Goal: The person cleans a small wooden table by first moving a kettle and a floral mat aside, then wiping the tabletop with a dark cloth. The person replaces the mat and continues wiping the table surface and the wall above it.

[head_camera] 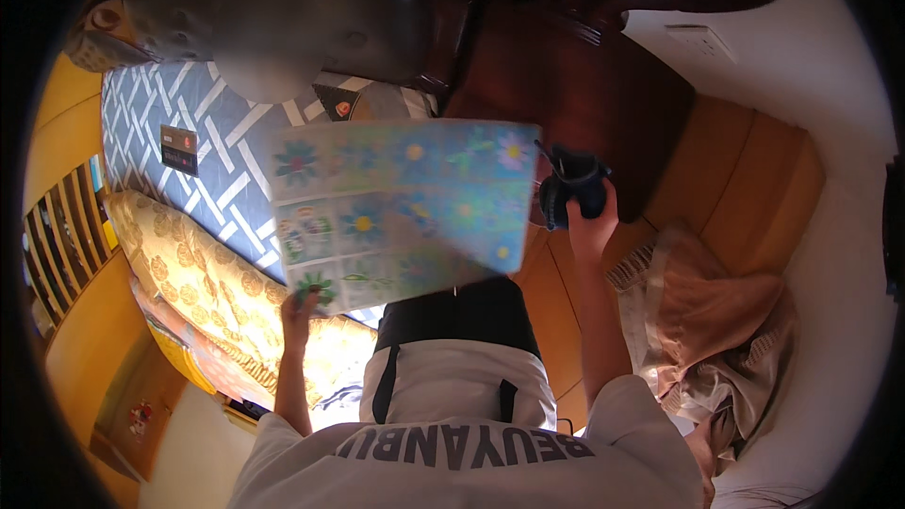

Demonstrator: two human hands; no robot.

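Observation:
My left hand (300,314) pinches the lower left corner of a large, pale sheet with a grid of flower pictures (364,222). The sheet is spread in front of my waist, partly blurred, and bluish on its right side. In my right hand (592,223) is a dark blue pouch-like item (576,182) with a thin cord or strap; its exact kind is unclear. It is close to the sheet's right edge, and I cannot tell whether they touch.
To the left lies a bed with blue and white lattice bedding (233,148), a small dark card (179,150) and a gold rose-patterned pillow (170,254). Dark padded furniture (283,7) and a dark wood surface (565,85) stand ahead. A pinkish curtain (714,304) bunches at right.

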